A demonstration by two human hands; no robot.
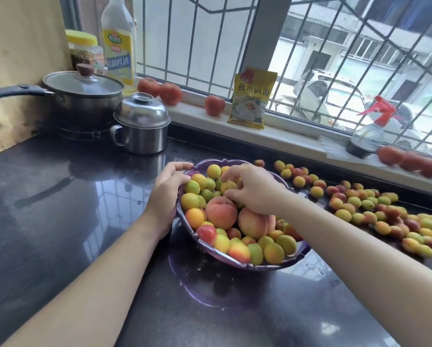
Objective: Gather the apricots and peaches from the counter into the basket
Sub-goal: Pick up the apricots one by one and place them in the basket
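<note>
A purple basket (pixel 235 261) is set near the middle of the dark counter (pixel 59 196), tilted toward the camera and filled with apricots and two large peaches (pixel 221 212). Its left rim is gripped by the left hand (pixel 167 194), with the thumb curled over the far edge and the fingers hooked along the near side, touching the fruit just inside. The right hand (pixel 252 189) is held over the fruit in the basket, its fingers curled downward round a yellow apricot (pixel 228 187), which is pinched between fingertips and thumb (the heel of the hand rests against the second peach (pixel 253 225)).

To the right of the basket, a loose spread of apricots (pixel 375 211) is left on the counter, running from just beside the far rim out toward the right edge of the view, some yellow-green, some flushed red.

At the back left a lidded pan (pixel 82 96) is seen on a burner, with a steel lidded pot (pixel 141 123) just in front of it. On the window sill (pixel 297 136) are lined up several tomatoes (pixel 171 93), a yellow packet (pixel 251 97), a spray bottle (pixel 367 131), an oil bottle (pixel 119 41) and a jar (pixel 84 51).
</note>
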